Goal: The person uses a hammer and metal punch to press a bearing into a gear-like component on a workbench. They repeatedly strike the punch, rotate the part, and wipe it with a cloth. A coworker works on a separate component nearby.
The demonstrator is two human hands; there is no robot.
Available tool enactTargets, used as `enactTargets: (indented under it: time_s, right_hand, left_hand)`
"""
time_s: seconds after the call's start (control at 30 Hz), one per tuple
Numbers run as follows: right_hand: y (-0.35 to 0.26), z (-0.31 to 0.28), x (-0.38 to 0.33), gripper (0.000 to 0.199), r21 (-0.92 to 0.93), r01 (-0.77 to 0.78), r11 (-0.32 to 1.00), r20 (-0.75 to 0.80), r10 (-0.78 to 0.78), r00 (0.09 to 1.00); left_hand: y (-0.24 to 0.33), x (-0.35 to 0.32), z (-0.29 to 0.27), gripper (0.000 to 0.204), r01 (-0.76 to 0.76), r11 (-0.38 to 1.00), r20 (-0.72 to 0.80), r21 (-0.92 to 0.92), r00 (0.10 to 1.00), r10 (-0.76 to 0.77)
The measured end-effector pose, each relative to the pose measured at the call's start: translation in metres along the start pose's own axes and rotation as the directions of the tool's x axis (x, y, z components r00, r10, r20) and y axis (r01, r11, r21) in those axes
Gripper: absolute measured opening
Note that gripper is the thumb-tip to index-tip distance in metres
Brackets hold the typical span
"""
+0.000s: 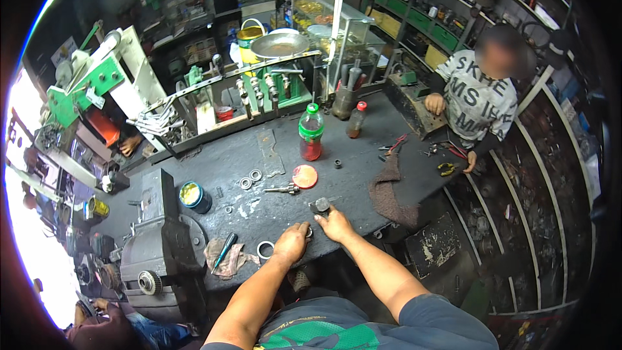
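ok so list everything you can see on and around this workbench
workbench: 1, dark grey, centre
plastic bottle: 1, green top and red liquid, middle of bench
small bottle: 1, brown with red cap, right of the plastic bottle
round lid: 1, red, flat on bench
bearing rings: 2, silver, left of the lid
open tin: 1, blue, yellowish inside, bench left
brown cloth: 1, over the right edge
metal ring: 1, silver, near edge
screwdriver: 1, green handle, on a rag
metal bowl: 1, silver, back
another person: 1, grey printed shirt, right
left hand: on bench edge
right hand: touching a small dark metal part
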State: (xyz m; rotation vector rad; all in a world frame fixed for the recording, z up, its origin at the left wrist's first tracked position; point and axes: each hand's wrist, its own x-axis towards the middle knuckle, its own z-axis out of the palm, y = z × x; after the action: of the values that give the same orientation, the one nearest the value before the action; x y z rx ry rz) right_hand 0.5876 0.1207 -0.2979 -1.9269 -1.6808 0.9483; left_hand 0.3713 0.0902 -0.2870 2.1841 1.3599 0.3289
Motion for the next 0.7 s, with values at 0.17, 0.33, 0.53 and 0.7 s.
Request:
enactTargets:
  time_s: [0.17,0.33,0.53,0.7]
  right_hand:
    - [-0.003,0.0,-0.005,0.068,0.004,-0.011,1.0,-0.031,0.011,0.999]
    - [-0.024,-0.011,-0.027,0.051,-0.011,0.007,1.0,-0.076,-0.007,0.997]
    - [-0.012,-0.001,0.001,0.053,-0.056,-0.018,0.998,-0.128,0.01,0.992]
    - [-0.099,0.006,-0.023,0.042,-0.031,0.1,0.995,0.049,-0.098,0.994]
  left_hand:
    - [0.05,-0.09,-0.089,0.053,0.061,0.894,-0.177,-0.443,0.972,-0.155]
    - [0.038,-0.264,-0.188,0.055,-0.233,0.635,-0.423,-0.737,0.891,-0.163]
    - [0.016,-0.373,-0.314,0.05,0.096,0.966,-0.815,-0.24,0.521,-0.255]
    - [-0.026,-0.359,-0.326,0.051,0.084,0.981,-0.807,-0.175,0.558,-0.192]
